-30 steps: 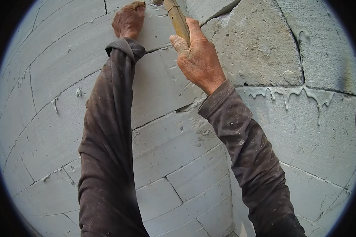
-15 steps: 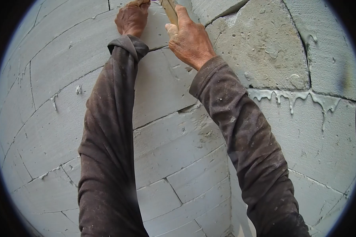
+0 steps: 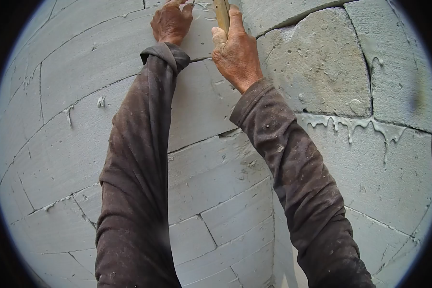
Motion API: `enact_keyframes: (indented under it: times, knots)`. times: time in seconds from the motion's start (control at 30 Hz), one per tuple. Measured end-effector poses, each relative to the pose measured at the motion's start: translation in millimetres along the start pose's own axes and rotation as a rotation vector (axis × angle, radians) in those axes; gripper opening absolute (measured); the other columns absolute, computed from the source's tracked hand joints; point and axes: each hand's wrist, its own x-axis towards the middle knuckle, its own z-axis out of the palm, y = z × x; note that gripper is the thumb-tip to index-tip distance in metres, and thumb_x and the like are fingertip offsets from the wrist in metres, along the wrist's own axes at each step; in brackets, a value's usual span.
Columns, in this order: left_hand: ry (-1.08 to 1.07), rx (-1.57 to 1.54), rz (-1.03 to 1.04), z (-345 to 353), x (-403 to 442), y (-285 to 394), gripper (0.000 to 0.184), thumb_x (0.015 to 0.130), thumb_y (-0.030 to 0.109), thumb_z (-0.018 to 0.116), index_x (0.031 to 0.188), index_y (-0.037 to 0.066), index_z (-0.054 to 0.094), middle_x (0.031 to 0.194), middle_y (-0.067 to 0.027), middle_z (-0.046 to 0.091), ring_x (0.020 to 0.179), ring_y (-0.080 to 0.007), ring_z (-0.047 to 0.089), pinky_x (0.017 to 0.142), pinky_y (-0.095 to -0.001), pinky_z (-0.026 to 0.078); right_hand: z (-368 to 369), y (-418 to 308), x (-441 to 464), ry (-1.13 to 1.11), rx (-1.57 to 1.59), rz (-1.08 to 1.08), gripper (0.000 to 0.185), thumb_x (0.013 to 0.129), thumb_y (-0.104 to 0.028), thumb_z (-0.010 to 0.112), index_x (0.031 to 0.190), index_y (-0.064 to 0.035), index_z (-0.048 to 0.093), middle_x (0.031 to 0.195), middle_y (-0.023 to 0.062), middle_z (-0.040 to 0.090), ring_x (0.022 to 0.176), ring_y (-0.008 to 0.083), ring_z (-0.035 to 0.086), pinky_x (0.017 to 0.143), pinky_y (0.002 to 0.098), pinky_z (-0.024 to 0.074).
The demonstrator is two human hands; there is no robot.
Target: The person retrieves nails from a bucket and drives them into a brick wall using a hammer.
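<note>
At the top of the head view, my right hand (image 3: 236, 56) is wrapped round a wooden handle (image 3: 221, 13), whose upper end runs out of the frame. Left of it, my left hand (image 3: 172, 22) is raised against the pale block wall (image 3: 201, 103), fingers bent together near the top edge. Whatever those fingers pinch is too small to make out. Both forearms reach up in dark, dusty sleeves.
To the right, a rough brownish block (image 3: 321, 65) is set among the pale blocks. Hardened drips of mortar (image 3: 353, 126) hang below it. Two walls meet in a corner near the lower middle.
The view has shifted a little, and both hands appear slightly further right than half a second ago. The handle's upper end, tilted left before, now stands more upright.
</note>
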Motion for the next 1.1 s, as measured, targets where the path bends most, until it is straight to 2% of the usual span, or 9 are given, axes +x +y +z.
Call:
enact_keyframes:
  times: [0.17,0.2,0.37,0.6,0.67,0.7,0.77,0.8,1.1]
  knots:
    - [0.266,-0.188,-0.189,-23.6,-22.5,17.7,0.023,0.087,0.021,0.067,0.104,0.007,0.074,0.1,-0.0138,0.073,0.094,-0.0308,0.07,0.085,-0.039,0.053,7.2,5.8,9.8,-0.114,-0.133,-0.018,0.053,0.092,-0.014,0.055,0.139,-0.0001,0.033,0.08,0.0275,0.066,0.08,0.044,0.07,0.075,0.0483,0.0586]
    - [0.304,-0.185,-0.094,-18.2,-36.3,3.2,0.027,0.089,0.033,0.067,0.106,0.013,0.071,0.076,-0.0019,0.071,0.068,-0.0201,0.068,0.065,-0.0352,0.051,6.5,4.5,10.7,-0.086,-0.052,-0.029,0.053,0.093,-0.014,0.054,0.138,0.0002,0.033,0.08,0.0274,0.066,0.076,0.0427,0.07,0.071,0.0472,0.0598]
    - [-0.193,-0.231,-0.278,-115.3,-158.9,60.8,0.017,0.094,0.023,0.064,0.096,0.006,0.067,0.051,0.0046,0.048,0.043,-0.0054,0.041,0.042,-0.0249,0.031,8.1,-16.1,-3.4,0.026,0.052,-0.026,0.05,0.099,-0.022,0.05,0.142,-0.0028,0.032,0.075,0.0163,0.064,0.05,0.0185,0.066,0.036,0.0276,0.0547]
    - [-0.488,-0.514,-0.936,-249.6,-332.9,79.7,0.013,0.093,0.009,0.062,0.086,0.006,0.051,0.057,0.0059,0.039,0.052,-0.0039,0.033,0.048,-0.0225,0.027,8.6,-25.1,1.8,-0.159,0.047,0.059,0.05,0.101,-0.024,0.047,0.141,0.0006,0.029,0.068,0.0079,0.058,0.043,0.0116,0.057,0.034,0.0246,0.0498]
    - [-0.837,-0.476,-1.07,-299.5,-384.6,95.7,0.02,0.088,0.016,0.067,0.092,0.004,0.051,0.058,0.0026,0.045,0.054,-0.0086,0.04,0.053,-0.0282,0.036,9.1,-32.9,-5.2,-0.051,0.064,0.058,0.048,0.101,-0.023,0.046,0.139,0.0015,0.032,0.065,0.0056,0.056,0.043,0.0108,0.055,0.034,0.0251,0.0493]
    - [-1.1,-0.479,-1.172,-320.8,-422.1,102.5,0.031,0.086,0.021,0.069,0.104,0.003,0.05,0.065,-0.0056,0.054,0.061,-0.0232,0.058,0.061,-0.0376,0.045,12.5,-32.8,-5.2,-0.059,0.05,0.053,0.048,0.101,-0.023,0.046,0.139,0.0015,0.032,0.065,0.0056,0.056,0.043,0.0108,0.055,0.034,0.0251,0.0493]
    - [-1.358,-0.775,-1.53,-362.3,-573.1,116.0,0.017,0.091,0.017,0.065,0.1,0.005,0.058,0.09,-0.0054,0.06,0.084,-0.0156,0.056,0.071,-0.0293,0.043,17.6,-27.9,-6.3,-0.024,-0.04,0.046,0.052,0.099,-0.018,0.048,0.142,0.0016,0.025,0.078,0.0193,0.063,0.051,0.0198,0.066,0.036,0.0252,0.0564]
    - [-1.202,-0.835,-1.795,-391.3,-672.9,137.1,0.013,0.094,0.014,0.064,0.082,0.009,0.06,0.074,0.0003,0.052,0.067,-0.0094,0.048,0.056,-0.0273,0.041,18.7,-25.7,-5.1,-0.035,-0.053,0.043,0.052,0.099,-0.018,0.048,0.142,0.0016,0.025,0.078,0.0193,0.063,0.051,0.0198,0.066,0.036,0.0252,0.0564]
    - [-1.312,-0.808,-2.009,-504.3,-614.3,126.9,0.009,0.095,0.016,0.063,0.09,0.009,0.059,0.08,-0.0013,0.054,0.073,-0.0113,0.049,0.062,-0.029,0.042,28.5,-41.1,-7.3,-0.042,-0.038,0.083,0.049,0.099,-0.017,0.047,0.139,-0.0002,0.026,0.077,0.0168,0.062,0.045,0.0184,0.063,0.035,0.0248,0.0544]
